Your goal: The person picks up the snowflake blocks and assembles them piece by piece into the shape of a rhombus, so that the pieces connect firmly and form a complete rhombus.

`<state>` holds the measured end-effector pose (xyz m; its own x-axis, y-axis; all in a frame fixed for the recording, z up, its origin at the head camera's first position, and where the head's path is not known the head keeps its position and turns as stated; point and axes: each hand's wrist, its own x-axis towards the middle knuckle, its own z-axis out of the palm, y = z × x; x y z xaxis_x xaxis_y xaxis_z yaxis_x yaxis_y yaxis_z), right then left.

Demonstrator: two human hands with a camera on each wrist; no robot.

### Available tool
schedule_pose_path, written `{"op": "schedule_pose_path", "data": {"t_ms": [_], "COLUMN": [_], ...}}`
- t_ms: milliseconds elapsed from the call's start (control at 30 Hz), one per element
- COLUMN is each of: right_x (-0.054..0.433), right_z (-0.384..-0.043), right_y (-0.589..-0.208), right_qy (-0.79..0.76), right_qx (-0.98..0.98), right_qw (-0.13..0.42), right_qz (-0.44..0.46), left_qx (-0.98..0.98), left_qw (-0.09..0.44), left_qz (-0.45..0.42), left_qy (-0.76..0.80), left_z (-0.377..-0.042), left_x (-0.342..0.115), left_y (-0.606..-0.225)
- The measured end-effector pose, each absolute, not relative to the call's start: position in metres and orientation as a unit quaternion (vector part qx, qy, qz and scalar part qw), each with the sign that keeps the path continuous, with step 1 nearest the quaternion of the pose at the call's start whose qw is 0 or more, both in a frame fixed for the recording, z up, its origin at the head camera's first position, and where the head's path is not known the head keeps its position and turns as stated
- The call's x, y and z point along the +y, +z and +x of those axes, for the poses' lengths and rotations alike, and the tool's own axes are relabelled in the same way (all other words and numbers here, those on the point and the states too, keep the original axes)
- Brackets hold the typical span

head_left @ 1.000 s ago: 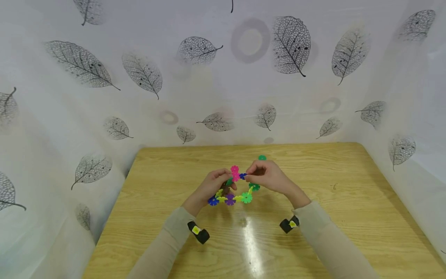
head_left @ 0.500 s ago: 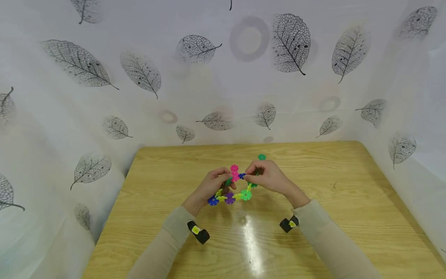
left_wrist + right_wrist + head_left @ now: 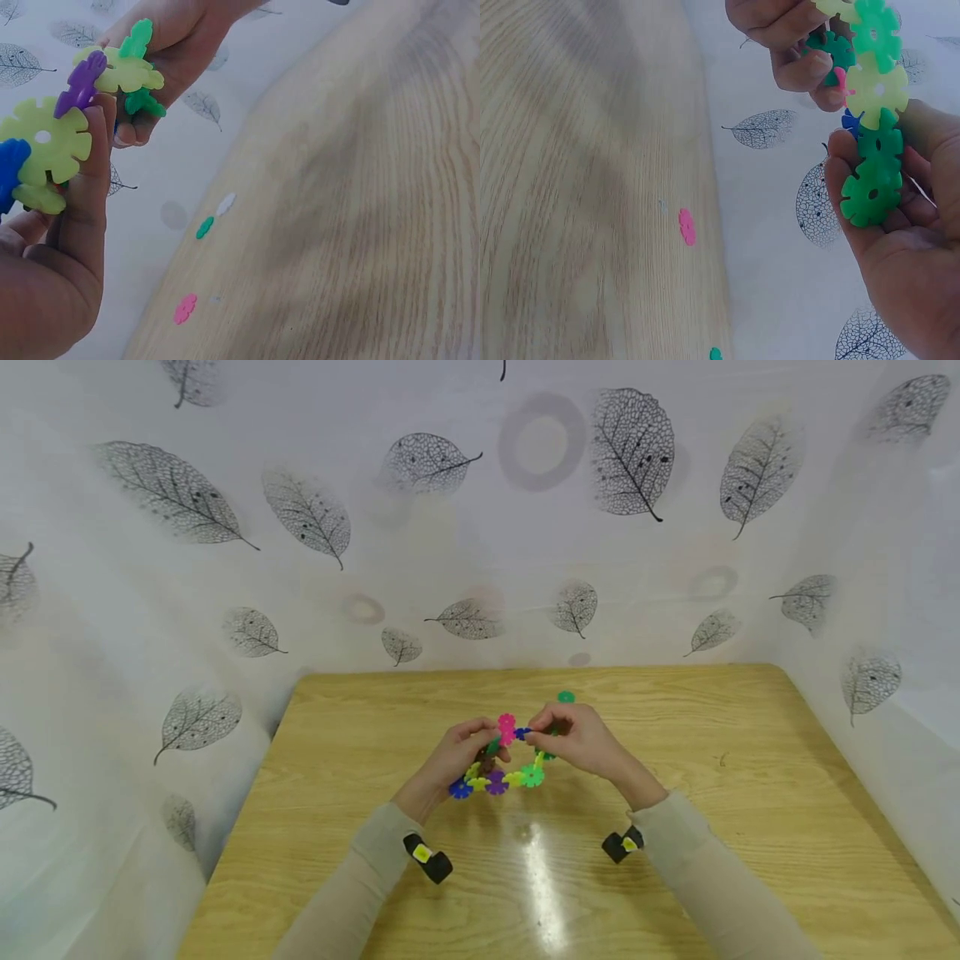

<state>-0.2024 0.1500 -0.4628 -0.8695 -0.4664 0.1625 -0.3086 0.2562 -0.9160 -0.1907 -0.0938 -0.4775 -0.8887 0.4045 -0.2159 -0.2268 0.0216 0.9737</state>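
Both hands hold up a ring-like chain of notched snowflake discs, with a purple disc (image 3: 497, 782) and a light green disc (image 3: 532, 776) at its near side. My left hand (image 3: 457, 762) grips the chain's left part, thumb and fingers on a dark green disc (image 3: 832, 56). Beside that, a pink disc (image 3: 506, 738) meets a blue disc (image 3: 521, 734), which my right hand (image 3: 581, 742) pinches between thumb and forefinger. In the right wrist view, green discs (image 3: 873, 196) of the chain lie against the right hand's curled fingers.
On the wooden table (image 3: 337, 827) lie a loose pink disc (image 3: 185, 308), a green disc (image 3: 566, 697) and a whitish disc (image 3: 226, 203), all toward the back. A leaf-printed white curtain (image 3: 465, 552) encloses the table's back and sides.
Both hands stay nearly in place with the same hold. The chain's right part, with the light green disc, has risen slightly, and the blue disc has shifted a little.
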Motion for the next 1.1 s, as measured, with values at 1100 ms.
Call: {"op": "schedule_pose_path", "data": {"t_ms": [1100], "right_x": [0.1461], "right_z": [-0.2024], "right_y": [-0.4618], "right_qy": [-0.572], "right_qx": [0.78], "right_qw": [0.055], "right_qz": [-0.25], "left_qx": [0.668], "left_qw": [0.232], "left_qz": [0.05], "left_qy": [0.705], "left_z": [-0.1916], "left_x": [-0.0897], "left_y": [-0.4759]}}
